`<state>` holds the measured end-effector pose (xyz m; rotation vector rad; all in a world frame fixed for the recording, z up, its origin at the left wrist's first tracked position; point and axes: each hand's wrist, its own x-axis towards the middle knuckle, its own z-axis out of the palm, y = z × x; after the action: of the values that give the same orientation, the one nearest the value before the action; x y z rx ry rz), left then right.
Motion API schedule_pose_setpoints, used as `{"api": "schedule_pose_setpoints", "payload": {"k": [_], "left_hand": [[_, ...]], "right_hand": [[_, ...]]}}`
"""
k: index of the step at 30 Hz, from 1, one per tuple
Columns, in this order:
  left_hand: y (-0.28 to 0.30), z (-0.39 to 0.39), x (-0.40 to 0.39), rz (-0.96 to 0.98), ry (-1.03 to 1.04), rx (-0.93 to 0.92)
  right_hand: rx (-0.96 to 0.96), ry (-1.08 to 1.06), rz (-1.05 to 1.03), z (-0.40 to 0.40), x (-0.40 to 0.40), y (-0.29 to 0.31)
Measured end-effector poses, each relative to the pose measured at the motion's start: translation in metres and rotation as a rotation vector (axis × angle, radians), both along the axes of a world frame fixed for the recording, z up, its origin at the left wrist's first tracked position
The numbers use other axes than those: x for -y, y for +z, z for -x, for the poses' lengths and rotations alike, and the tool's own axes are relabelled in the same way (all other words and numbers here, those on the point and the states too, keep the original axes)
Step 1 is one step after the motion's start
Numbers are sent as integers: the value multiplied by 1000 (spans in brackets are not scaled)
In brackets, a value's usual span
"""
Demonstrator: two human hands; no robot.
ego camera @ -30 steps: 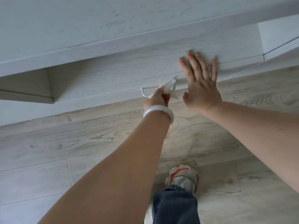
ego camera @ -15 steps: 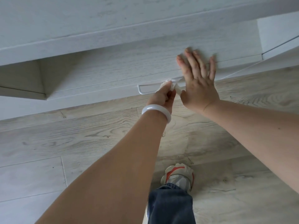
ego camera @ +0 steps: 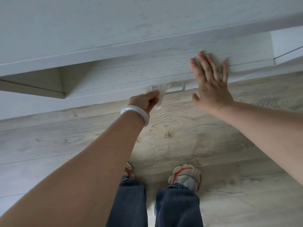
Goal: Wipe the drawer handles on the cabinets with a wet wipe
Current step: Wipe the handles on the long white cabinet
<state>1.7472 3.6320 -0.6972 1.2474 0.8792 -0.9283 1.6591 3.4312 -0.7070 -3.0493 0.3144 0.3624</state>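
- Left hand [ego camera: 148, 99] pinches the wet wipe [ego camera: 159, 93] around the drawer handle [ego camera: 175, 91], at its left end, apparently mid-rub; blur hides the contact.
- Right hand [ego camera: 212, 86], fingers spread, presses the drawer front [ego camera: 131, 74], probably steadying it.

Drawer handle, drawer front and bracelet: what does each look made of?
Drawer handle: thin bent rod, likely metal, pale finish. Drawer front: whitewashed wood-grain board, probably laminate, matte. Bracelet: smooth, glossy, milky white, possibly jade or glass.
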Motion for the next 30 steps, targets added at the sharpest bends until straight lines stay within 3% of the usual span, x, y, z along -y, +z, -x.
{"api": "schedule_pose_setpoints", "payload": {"k": [5, 11, 17, 22, 25, 30], "left_hand": [[-2, 17, -10, -156, -19, 96], [18, 23, -37, -165, -58, 89], [56, 29, -64, -206, -183, 129], [98, 31, -90, -189, -209, 160], [129, 30, -107, -161, -210, 177], [194, 24, -146, -107, -137, 243]], "right_hand": [[-77, -5, -8, -1, 0, 8], [-146, -130, -118, -10, -19, 22], [-117, -429, -484, -27, -66, 55], [-191, -596, -1066, -21, -126, 123], [-203, -591, -1193, -24, -159, 161], [-210, -477, -1217, -48, -213, 221]]}}
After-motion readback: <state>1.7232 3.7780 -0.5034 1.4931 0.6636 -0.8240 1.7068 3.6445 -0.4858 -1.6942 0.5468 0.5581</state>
